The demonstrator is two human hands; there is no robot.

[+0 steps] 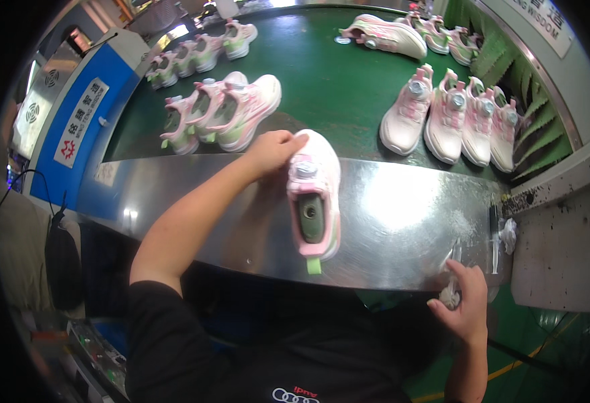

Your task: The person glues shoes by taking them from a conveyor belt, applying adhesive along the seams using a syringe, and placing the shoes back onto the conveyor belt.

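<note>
A white and pink sneaker with a silver dial and a green heel tab rests on the metal table, its toe pointing away from me. My left hand grips it near the toe, fingers on its left side. At the table's front right edge, my right hand has its thumb and fingers spread around a crumpled whitish wad. I see no firm grip on the wad. A thin pale tool lies by the right fingertips, its kind too blurred to tell.
Beyond the metal strip is a green conveyor belt. Similar sneakers stand in groups at left and right; another sneaker lies sideways at the back. A dark-handled tool lies at right. A blue and white machine flanks the belt.
</note>
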